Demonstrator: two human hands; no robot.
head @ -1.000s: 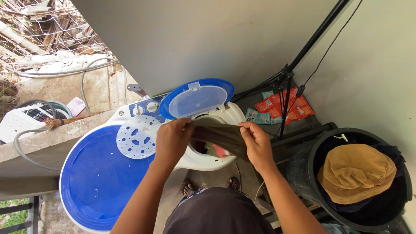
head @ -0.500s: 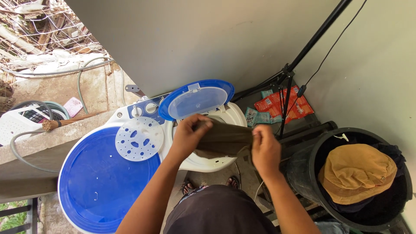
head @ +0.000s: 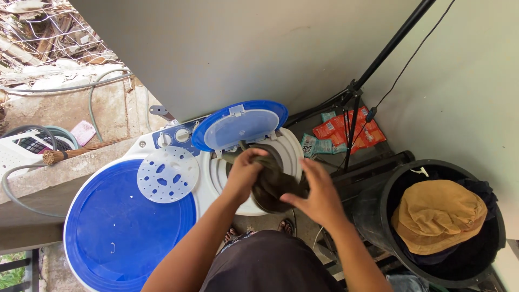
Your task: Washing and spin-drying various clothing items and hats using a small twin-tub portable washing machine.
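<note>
My left hand [head: 250,168] has its fingers clenched on a bunched olive-brown garment [head: 274,183], held over the open spin tub [head: 294,157] of the white twin-tub washer, under its raised blue lid [head: 239,125]. My right hand [head: 318,193] is spread at the cloth's near edge, fingers released and only brushing it. To do this well, I judge the bundle should go down evenly around the tub's centre, with no loose corner left over the rim, and the perforated white disc [head: 167,174] resting on the big blue wash lid [head: 127,223] kept within reach. A half second earlier both hands gripped the garment stretched flat between them; now it is gathered and lower. A black bin [head: 378,211] of clothes, topped with mustard cloth [head: 439,216], stands to my right.
</note>
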